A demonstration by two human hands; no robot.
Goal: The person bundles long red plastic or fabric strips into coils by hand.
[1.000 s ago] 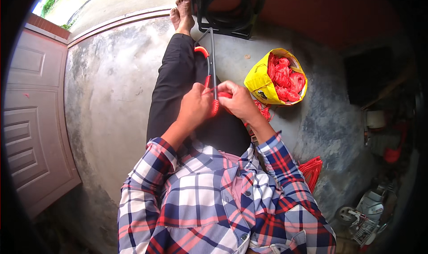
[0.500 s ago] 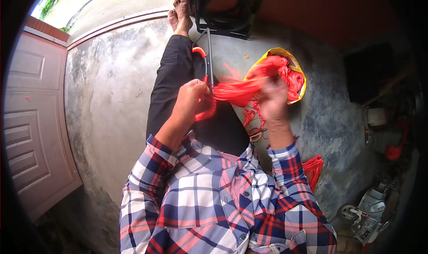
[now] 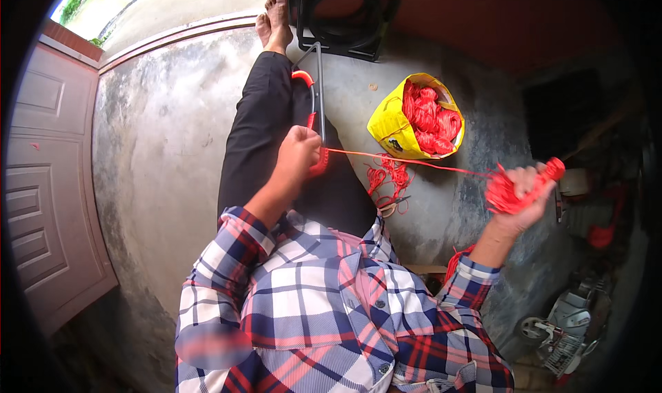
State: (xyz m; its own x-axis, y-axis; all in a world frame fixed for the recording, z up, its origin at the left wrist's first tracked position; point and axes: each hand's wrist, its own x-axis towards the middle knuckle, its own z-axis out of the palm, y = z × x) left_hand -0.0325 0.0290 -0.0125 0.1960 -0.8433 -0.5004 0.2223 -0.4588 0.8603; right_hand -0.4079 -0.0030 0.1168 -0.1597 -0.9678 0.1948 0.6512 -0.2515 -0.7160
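A grey metal frame (image 3: pixel 321 93) lies along my outstretched leg, its curved bar wrapped in red cord (image 3: pixel 320 164) at the near end. My left hand (image 3: pixel 301 146) is closed in a fist at that wrapped part; the fingers partly hide what they grip. Out to the right, my right hand (image 3: pixel 522 191) is closed around a bundle of red cord (image 3: pixel 505 193). One taut red strand (image 3: pixel 407 160) runs between the frame and the bundle. Further off stands a yellow bag (image 3: pixel 390 120) filled with red cord hanks (image 3: pixel 431 117).
Loose red cord (image 3: pixel 394 174) and scissors (image 3: pixel 393 204) lie on the floor beside my thigh. More red cord (image 3: pixel 455 260) is near my right elbow. A black metal stand (image 3: pixel 345 20) is beyond my foot, a door (image 3: pixel 52 179) at left, a grey wheeled machine (image 3: pixel 569 324) at lower right.
My right hand has swung far to the right with the cord bundle, drawing a single strand tight and uncovering the yellow bag. My left hand has stayed at the frame.
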